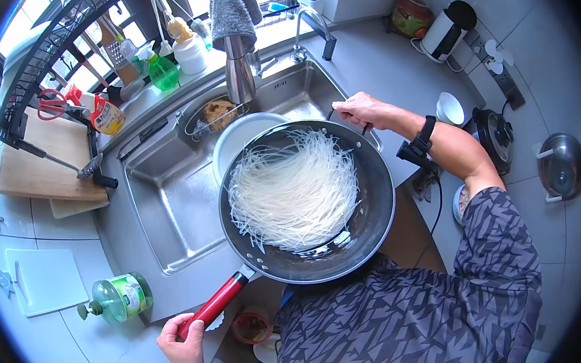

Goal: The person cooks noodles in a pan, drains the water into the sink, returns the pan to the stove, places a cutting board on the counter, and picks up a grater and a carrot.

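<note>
A large dark wok is held up in front of my body, partly over the front edge of the sink. White thin noodles lie in it, with a little liquid showing at the lower side. My left hand is wrapped round the end of the wok's long red handle. At the far rim, my right hand grips the small side handle. Behind the wok, a pale round basin rests over the sink, partly hidden by the wok.
A metal double sink lies beyond the wok, under a faucet. Cutting boards and a green soap bottle stand at the left. At the right are a white bowl, a kettle and a glass lid.
</note>
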{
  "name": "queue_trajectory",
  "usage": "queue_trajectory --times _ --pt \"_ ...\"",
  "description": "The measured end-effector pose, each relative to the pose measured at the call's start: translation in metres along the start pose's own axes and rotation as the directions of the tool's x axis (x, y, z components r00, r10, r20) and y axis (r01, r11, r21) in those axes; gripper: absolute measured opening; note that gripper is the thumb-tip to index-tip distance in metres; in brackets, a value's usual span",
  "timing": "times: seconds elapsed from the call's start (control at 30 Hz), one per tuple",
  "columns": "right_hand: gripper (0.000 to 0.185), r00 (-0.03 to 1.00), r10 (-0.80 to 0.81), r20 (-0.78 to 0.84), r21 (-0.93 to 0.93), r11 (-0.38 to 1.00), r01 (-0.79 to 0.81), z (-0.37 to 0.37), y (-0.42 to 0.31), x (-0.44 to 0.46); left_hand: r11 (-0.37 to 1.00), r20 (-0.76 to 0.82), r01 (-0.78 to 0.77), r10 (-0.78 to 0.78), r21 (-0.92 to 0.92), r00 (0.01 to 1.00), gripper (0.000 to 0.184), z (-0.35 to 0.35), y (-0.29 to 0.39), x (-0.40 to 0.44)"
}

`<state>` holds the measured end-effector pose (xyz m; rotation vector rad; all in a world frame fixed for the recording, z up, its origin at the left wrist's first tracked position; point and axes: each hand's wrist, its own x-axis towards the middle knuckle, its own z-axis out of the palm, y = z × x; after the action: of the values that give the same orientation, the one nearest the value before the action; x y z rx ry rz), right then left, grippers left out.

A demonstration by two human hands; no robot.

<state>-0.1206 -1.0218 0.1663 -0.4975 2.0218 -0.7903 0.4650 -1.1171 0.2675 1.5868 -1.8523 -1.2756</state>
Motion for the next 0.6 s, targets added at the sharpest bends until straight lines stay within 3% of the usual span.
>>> queue_trajectory --times 0.13,0.3,0.6 --pt "0.041 1.000 0.011 0.021 -0.020 1.000 -0.011 0.013 -0.002 -0.007 0.994 -0.001 -0.100 0.100 0.038 0.995 0.018 -0.007 -0.022 -0.005" --pt "0.044 0.999 0.026 0.036 -0.070 0.997 -0.024 0.020 -0.008 0.004 0.998 -0.034 0.045 -0.046 -0.038 0.998 0.022 -0.007 -0.013 -0.017" --pt "0.048 0.998 0.043 0.039 -0.101 0.994 -0.038 0.030 0.008 -0.002 0.997 -0.030 0.062 -0.063 -0.051 0.998 0.023 -0.007 -0.011 -0.032"
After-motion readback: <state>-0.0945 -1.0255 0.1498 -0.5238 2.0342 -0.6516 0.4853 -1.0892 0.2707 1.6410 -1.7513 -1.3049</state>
